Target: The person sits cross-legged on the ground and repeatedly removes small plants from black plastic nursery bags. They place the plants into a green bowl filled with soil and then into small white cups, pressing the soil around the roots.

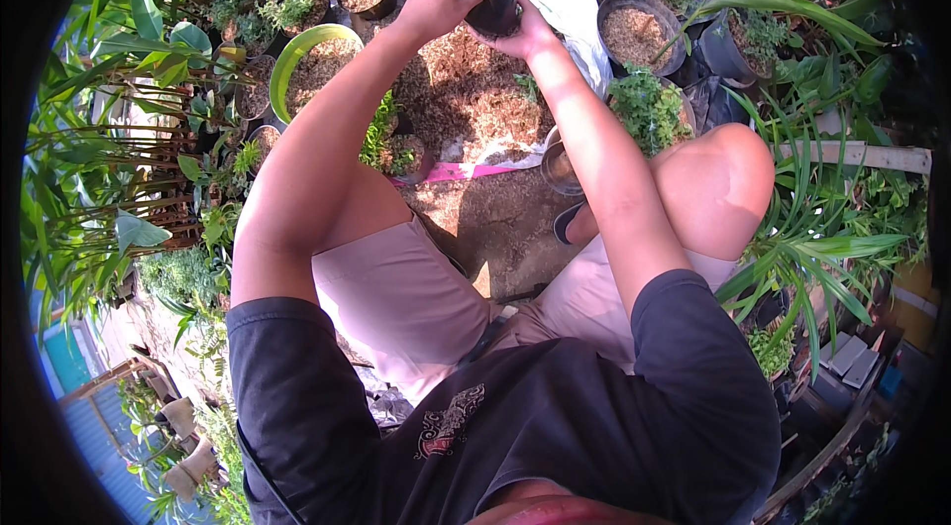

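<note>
Right of a lime-green pot [280,79], a small black container [492,12] is being held near loose brown mix [466,94], clamped by the left hand's [443,0] fingers and cupped by the right hand [528,32], its fingers partly hidden.

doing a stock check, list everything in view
Container: 1, black, top centre
Potting mix: one spread, brown, upper centre
Bright pot: 1, green, left of the mix
Sheet: 1, white, right of the mix
Wide pot: 1, dark, right of the sheet
Strip: 1, pink, mix's near edge
Other pots: many, mostly dark, around the mix
Plants: many, green, top and sides
Panelling: some, blue, lower left
Shirt: 1, black, lower centre
Shorts: 1, pale, centre
Arms: 2, bare, flanking centre
Left hand: 1, bare, container's left
Right hand: 1, bare, container's lower right
</note>
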{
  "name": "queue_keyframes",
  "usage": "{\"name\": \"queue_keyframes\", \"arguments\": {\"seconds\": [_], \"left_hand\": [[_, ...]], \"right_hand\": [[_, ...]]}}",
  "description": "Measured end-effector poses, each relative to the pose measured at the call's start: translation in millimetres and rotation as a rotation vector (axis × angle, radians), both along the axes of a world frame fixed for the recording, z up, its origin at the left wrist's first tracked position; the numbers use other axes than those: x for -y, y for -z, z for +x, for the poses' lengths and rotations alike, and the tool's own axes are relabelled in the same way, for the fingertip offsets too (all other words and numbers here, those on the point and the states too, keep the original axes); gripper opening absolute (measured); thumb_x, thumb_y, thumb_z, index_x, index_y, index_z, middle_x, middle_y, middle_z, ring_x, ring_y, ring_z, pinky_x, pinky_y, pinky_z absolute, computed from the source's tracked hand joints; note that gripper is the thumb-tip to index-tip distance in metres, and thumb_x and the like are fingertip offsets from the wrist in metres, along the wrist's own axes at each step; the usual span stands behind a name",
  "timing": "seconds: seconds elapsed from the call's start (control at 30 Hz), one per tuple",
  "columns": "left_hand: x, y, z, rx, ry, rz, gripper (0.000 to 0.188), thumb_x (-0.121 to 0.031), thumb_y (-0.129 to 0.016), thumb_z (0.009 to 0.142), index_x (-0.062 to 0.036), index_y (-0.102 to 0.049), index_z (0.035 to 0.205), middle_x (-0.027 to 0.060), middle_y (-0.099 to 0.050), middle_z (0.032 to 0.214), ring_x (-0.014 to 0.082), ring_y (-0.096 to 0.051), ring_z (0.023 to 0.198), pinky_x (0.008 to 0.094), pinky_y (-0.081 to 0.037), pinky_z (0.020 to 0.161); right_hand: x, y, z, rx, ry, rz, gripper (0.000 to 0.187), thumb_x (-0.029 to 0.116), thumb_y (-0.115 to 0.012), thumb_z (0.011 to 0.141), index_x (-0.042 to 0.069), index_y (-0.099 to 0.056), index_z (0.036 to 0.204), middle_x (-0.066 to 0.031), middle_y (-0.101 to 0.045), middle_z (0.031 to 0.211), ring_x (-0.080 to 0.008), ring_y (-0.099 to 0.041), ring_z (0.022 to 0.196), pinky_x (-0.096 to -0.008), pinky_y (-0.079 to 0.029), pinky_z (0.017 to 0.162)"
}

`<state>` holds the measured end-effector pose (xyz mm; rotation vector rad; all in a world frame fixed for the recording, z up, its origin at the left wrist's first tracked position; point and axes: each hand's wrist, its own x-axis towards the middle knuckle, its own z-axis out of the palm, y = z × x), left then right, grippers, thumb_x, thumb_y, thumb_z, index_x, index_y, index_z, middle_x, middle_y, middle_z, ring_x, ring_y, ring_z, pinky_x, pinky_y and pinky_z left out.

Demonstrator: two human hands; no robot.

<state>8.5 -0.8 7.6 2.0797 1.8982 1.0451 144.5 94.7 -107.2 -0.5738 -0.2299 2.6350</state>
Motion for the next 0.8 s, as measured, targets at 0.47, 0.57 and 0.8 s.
{"name": "queue_keyframes", "arguments": {"seconds": [0.47,0.57,0.8], "left_hand": [[-5,-7,-5,-0.024,-0.036,0.006,0.033,-0.023,-0.072,0.085,-0.0041,-0.065,0.111,0.0129,-0.062,0.106,0.0292,-0.064,0.096,0.0378,-0.051,0.085],[-5,-15,-9,0.01,-0.031,0.026,0.033,-0.026,-0.068,0.088,-0.0032,-0.063,0.112,0.0131,-0.06,0.106,0.0317,-0.062,0.096,0.038,-0.05,0.084],[8,-29,-25,-0.055,-0.133,0.023,0.035,-0.027,-0.066,0.09,-0.004,-0.061,0.116,0.0129,-0.06,0.107,0.0327,-0.061,0.1,0.04,-0.048,0.086]], "right_hand": [[19,-32,18,0.209,0.063,-0.004,0.037,0.035,-0.04,0.099,0.012,-0.059,0.119,-0.0078,-0.065,0.115,-0.0248,-0.062,0.108,-0.044,-0.051,0.091],[10,-9,22,0.213,0.035,0.055,0.035,0.031,-0.039,0.1,0.01,-0.059,0.119,-0.0088,-0.065,0.116,-0.0262,-0.063,0.107,-0.0445,-0.052,0.091],[-25,76,13,0.843,0.163,0.319,0.046,0.027,-0.076,0.081,0.003,-0.06,0.117,-0.0126,-0.068,0.109,-0.0269,-0.065,0.103,-0.0418,-0.051,0.09]]}}
